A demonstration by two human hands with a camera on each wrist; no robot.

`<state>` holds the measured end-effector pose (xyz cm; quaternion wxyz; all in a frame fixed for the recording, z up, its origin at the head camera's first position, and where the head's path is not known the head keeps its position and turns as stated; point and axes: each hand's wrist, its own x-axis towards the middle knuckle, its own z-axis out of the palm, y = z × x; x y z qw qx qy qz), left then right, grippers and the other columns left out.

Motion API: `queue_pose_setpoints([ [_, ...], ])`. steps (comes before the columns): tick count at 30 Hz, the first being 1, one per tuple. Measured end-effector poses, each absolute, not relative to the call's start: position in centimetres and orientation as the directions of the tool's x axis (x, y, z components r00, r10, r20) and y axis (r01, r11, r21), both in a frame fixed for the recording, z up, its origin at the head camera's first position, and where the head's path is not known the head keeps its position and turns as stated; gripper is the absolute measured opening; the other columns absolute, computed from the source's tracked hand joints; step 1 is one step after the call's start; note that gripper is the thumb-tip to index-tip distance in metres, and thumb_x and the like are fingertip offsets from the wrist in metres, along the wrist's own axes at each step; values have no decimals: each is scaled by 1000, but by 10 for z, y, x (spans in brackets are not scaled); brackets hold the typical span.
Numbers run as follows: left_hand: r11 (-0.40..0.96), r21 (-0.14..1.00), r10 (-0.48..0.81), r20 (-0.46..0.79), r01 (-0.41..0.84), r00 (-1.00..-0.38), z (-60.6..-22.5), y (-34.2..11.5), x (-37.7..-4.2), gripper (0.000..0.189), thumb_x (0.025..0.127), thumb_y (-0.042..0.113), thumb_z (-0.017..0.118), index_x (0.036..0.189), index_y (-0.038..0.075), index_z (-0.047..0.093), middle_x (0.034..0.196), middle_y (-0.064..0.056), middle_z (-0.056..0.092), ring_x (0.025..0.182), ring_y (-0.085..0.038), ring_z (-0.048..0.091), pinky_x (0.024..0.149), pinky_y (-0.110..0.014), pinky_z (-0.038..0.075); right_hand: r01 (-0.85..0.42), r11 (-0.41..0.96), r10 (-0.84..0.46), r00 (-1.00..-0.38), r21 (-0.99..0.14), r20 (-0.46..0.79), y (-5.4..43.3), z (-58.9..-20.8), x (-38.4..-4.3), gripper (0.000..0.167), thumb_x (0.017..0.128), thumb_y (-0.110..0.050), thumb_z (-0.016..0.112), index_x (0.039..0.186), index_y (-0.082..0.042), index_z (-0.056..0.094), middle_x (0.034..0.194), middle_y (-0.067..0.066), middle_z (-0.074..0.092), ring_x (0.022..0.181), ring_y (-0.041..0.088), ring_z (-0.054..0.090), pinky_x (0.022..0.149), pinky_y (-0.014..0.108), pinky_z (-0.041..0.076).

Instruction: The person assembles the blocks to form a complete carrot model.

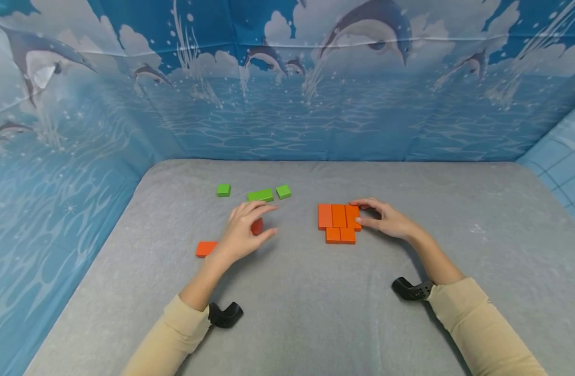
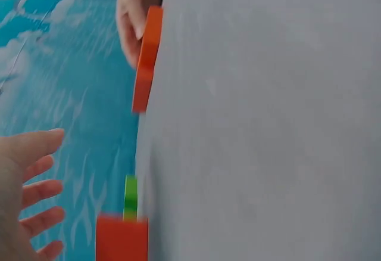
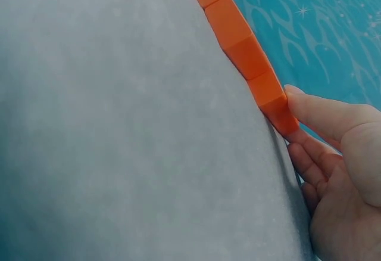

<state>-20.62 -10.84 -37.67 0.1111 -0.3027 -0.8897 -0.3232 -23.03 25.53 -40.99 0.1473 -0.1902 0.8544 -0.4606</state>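
My left hand [image 1: 245, 227] hovers with fingers and thumb spread apart. Behind its palm shows a red block [image 1: 256, 226], partly hidden by the hand in the head view; in the left wrist view the fingers stand apart from the red block [image 2: 122, 238]. My right hand [image 1: 386, 219] is at the right end of a flat group of several orange blocks [image 1: 339, 215], three longer ones behind two shorter ones. Its thumb and forefinger pinch the rightmost orange block [image 1: 352, 215]. In the right wrist view the thumb [image 3: 324, 111] lies against that block's edge.
A single orange block [image 1: 205, 249] lies beside the left wrist. Farther back are a green square block [image 1: 224, 190], a longer green block [image 1: 261, 195] and another small green block [image 1: 284, 191]. A grey cloth [image 1: 306, 308] covers the table; a blue dolphin-print curtain [image 1: 268, 125] hangs behind.
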Motion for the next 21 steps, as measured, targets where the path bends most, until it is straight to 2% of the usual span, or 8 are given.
queue_pose_setpoints([
  [9,595,626,426,286,504,-858,-388,-184,-191,48,76,17,75,120,7,59,119,-7,56,112,-26,45,93,-50,31,-192,496,-463,-884,-847,-70,255,-409,-230,46,91,-19,57,133,-4,44,135,18,39,121,34,35,99,56,22],
  [16,553,663,464,258,505,-847,-398,-223,-180,44,74,10,75,116,4,61,116,-8,57,108,-23,48,91,-33,35,-189,514,-458,-885,-837,-81,255,-408,-229,46,92,-21,57,134,-6,44,135,17,39,121,33,35,99,56,23],
  [21,544,701,447,222,461,-866,-411,-246,-178,47,72,9,77,116,7,61,116,-6,58,110,-18,45,94,-28,31,-193,512,-460,-884,-837,-78,256,-409,-229,46,92,-21,56,133,-7,45,135,17,40,121,33,35,99,56,23],
])
